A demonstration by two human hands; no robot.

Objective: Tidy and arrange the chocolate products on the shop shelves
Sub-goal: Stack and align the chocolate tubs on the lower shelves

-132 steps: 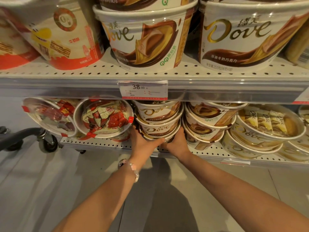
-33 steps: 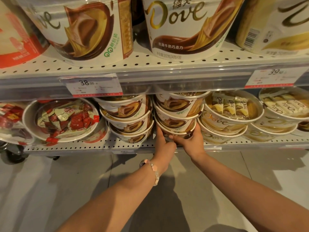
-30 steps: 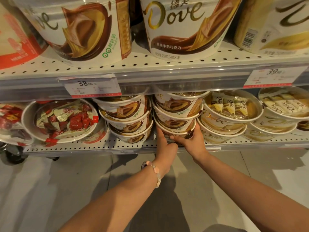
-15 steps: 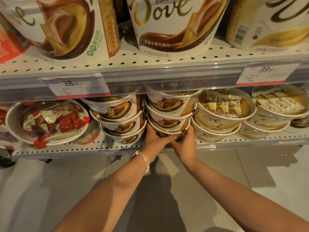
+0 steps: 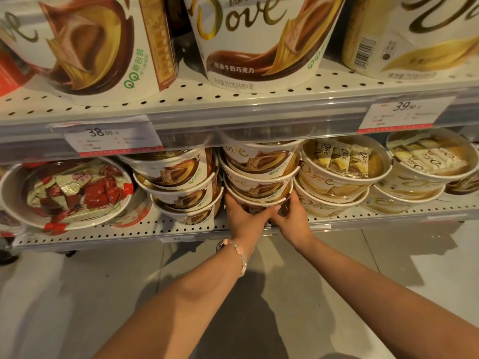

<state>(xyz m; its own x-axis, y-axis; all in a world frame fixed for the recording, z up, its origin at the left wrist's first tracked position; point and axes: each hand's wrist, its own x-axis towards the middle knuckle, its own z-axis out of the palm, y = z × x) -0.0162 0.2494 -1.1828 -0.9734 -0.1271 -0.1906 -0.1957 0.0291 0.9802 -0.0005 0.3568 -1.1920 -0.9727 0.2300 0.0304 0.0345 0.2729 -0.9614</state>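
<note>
A stack of three brown-and-white Dove chocolate tubs (image 5: 259, 174) stands on the lower shelf (image 5: 145, 233), just right of a similar leaning stack (image 5: 181, 185). My left hand (image 5: 245, 218) cups the left side of the bottom tub in the right stack. My right hand (image 5: 291, 216) cups its right side, and the thumbs meet in front. Both hands press against that bottom tub; most of it is hidden behind them.
Gold Dove tubs (image 5: 339, 172) lie tilted to the right, and a red-and-white sweets tub (image 5: 70, 193) to the left. Large Dove buckets (image 5: 259, 40) fill the upper shelf. Price tags (image 5: 111, 137) hang on the shelf rail. Grey floor tiles lie below.
Over the last seconds my hands moved from the left Dove stack to the right one. In the last half second they closed more tightly around its bottom tub.
</note>
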